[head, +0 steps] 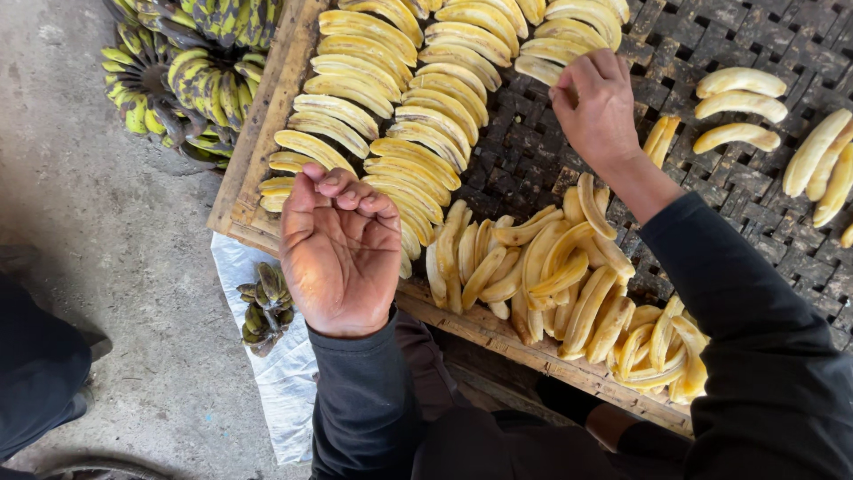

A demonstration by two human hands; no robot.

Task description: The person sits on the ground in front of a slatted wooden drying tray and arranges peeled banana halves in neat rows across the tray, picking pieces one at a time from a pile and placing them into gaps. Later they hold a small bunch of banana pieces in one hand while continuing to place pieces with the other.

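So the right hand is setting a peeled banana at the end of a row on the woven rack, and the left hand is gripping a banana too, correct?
Not quite. The head view shows the right hand placing a peeled banana at the row's end on the woven rack, as you say. The left hand, though, holds nothing: it hangs loosely curled and empty above the rack's wooden frame.

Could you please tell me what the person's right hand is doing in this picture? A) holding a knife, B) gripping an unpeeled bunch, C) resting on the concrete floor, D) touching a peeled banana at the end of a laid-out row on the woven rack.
D: the right hand has its fingertips on a peeled banana ending a neat row on the woven rack, while the left hand hovers curled and empty.
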